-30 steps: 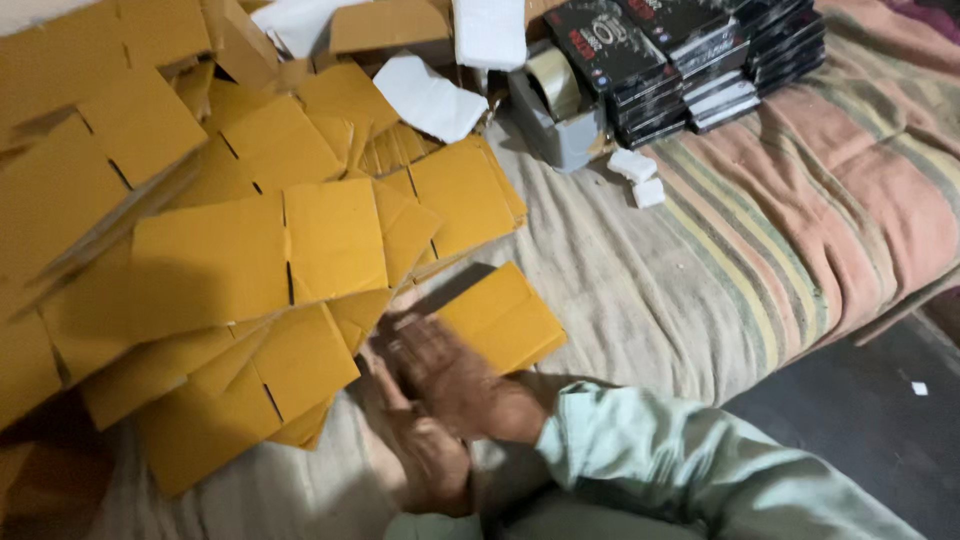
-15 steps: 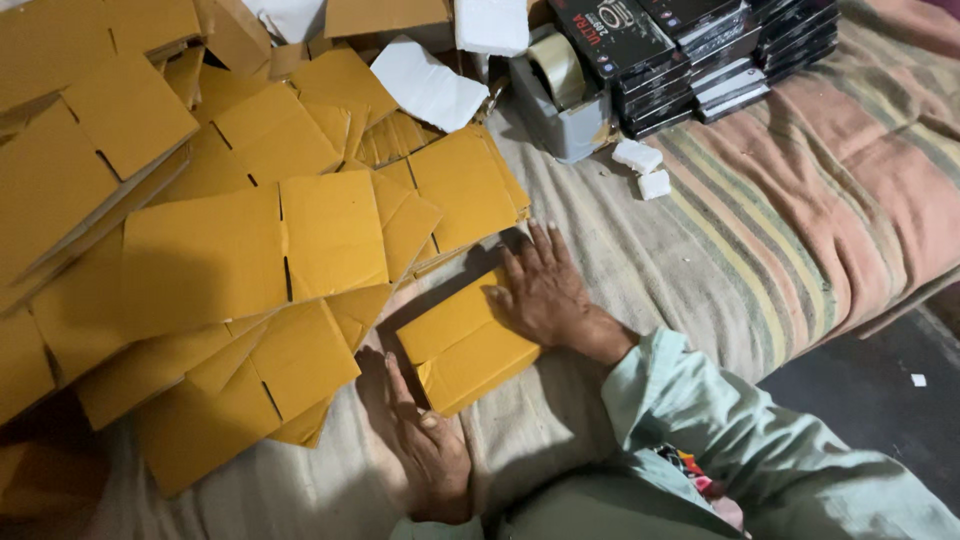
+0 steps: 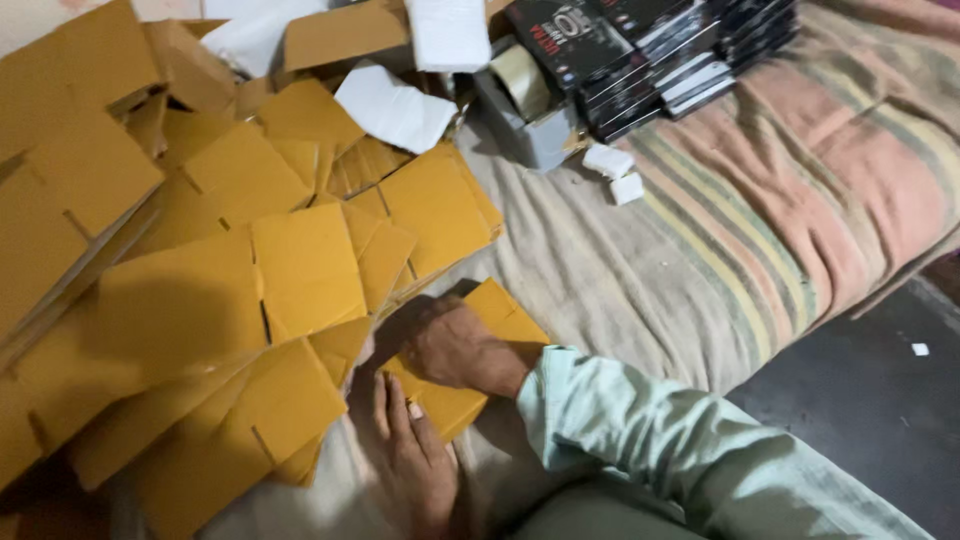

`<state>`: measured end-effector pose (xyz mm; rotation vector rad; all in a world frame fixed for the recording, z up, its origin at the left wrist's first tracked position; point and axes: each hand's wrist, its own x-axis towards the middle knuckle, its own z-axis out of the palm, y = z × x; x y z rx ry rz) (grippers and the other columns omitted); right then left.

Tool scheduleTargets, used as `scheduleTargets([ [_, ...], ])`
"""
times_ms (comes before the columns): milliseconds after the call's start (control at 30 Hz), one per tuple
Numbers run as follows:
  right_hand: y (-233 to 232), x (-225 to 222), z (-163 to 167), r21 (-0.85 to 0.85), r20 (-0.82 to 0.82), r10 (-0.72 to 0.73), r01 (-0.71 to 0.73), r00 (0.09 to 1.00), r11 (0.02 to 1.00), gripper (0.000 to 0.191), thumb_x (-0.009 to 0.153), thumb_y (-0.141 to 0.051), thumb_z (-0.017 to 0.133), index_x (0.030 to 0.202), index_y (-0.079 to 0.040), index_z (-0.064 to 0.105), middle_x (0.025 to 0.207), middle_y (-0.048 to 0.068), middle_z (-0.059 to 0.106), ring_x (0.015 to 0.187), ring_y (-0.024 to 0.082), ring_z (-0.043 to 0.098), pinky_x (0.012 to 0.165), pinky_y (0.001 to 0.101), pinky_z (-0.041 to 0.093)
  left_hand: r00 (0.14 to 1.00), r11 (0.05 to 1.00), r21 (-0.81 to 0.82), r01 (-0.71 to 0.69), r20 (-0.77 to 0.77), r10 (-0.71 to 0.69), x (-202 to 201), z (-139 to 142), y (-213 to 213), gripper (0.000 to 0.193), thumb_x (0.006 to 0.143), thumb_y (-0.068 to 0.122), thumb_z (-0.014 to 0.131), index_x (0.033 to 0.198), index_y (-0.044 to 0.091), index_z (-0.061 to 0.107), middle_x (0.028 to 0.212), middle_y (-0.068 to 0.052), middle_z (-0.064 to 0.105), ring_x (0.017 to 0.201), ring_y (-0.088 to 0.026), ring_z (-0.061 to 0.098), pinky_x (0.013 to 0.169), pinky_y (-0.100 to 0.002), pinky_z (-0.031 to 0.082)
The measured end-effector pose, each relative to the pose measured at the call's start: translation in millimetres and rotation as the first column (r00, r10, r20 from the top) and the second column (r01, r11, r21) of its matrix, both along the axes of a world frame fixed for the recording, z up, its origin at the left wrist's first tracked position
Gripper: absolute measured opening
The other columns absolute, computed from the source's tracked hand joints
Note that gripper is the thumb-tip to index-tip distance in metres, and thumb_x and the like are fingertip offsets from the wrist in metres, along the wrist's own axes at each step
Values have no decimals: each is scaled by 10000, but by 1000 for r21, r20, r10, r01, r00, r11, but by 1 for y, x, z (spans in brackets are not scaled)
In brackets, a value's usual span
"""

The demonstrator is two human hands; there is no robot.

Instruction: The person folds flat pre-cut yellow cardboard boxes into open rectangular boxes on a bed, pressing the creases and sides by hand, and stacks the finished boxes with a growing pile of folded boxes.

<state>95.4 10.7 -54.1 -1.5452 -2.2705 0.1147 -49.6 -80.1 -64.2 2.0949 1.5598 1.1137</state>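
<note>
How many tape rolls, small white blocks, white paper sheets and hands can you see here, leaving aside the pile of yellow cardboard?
Tape rolls: 1
Small white blocks: 2
White paper sheets: 3
Hands: 2, the left hand flat on the cloth, the right hand pressing a yellow cardboard piece
Total: 8
</note>
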Motion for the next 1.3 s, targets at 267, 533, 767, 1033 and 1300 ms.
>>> scheduleTargets([
  [267, -27, 70, 7, 66, 77, -348, 343, 934, 937, 384, 959, -352, 517, 1025, -3, 664, 995, 239, 627, 995, 397, 555, 935, 561, 390, 866, 985, 166, 37, -498, 51, 45, 22, 61, 507, 988, 357, 428, 1312, 16, 618, 1465, -218, 510, 1325, -407, 493, 1016, -517, 285],
  [533, -60, 51, 26, 318, 96, -431, 383, 897, 867, 486, 888, -438, 543, 1010, 19, 653, 1079, 311, 618, 1067, 450, 537, 996, 613, 361, 795, 991, -130, 7, -601, -84, 73, 36, 63, 392, 1049, 400, 404, 987, 94, 642, 1052, -138, 692, 1035, -328, 620, 947, -488, 425],
  [767, -53, 45, 22, 78, 138, -243, 234, 960, 969, 349, 880, -297, 591, 1004, 22, 657, 1001, 229, 631, 1042, 405, 574, 1010, 605, 389, 761, 973, -214, -84, -644, -76, 51, 6, 75, 388, 1050, 375, 397, 1016, 100, 669, 1114, -131, 701, 1099, -331, 615, 943, -496, 441],
  [1033, -58, 48, 33, 285, 169, -321, 266, 932, 921, 378, 837, -339, 578, 975, 1, 669, 942, 217, 626, 961, 382, 581, 924, 592, 430, 747, 991, -46, -129, -661, 67, 28, 24, 54, 386, 991, 364, 432, 1032, 70, 677, 1099, -165, 673, 1048, -368, 610, 902, -513, 445],
  [1300, -35, 45, 29, -7, 222, -96, 100, 970, 995, 371, 947, -338, 558, 979, 6, 692, 923, 193, 671, 915, 341, 608, 825, 465, 461, 810, 977, -214, -3, -573, -123, 25, 7, 82, 371, 1028, 353, 413, 1062, 89, 672, 1098, -179, 671, 1067, -365, 611, 914, -503, 449],
])
